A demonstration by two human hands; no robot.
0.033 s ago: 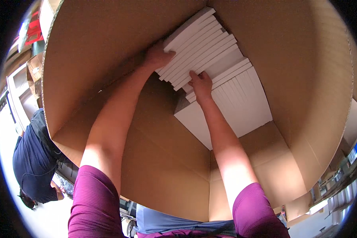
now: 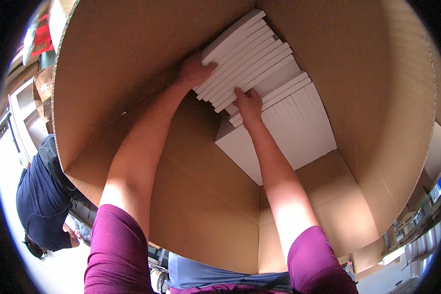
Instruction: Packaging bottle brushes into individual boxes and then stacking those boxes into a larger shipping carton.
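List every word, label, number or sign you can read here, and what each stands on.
None can be read.
White flat pieces: no lettering seen on the sides that show.
Large cardboard box: no print seen on its inner walls.
Brown carton in the left background: a pale patch, too small and blurred to tell whether it bears text.

Inside a deep cardboard box (image 2: 377, 73), the left hand (image 2: 197, 71) and right hand (image 2: 250, 105) touch stacked white panels (image 2: 252, 54).

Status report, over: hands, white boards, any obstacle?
Left hand on boards, at their left ends. Right hand lower, among them. Box walls around, may limit movement.
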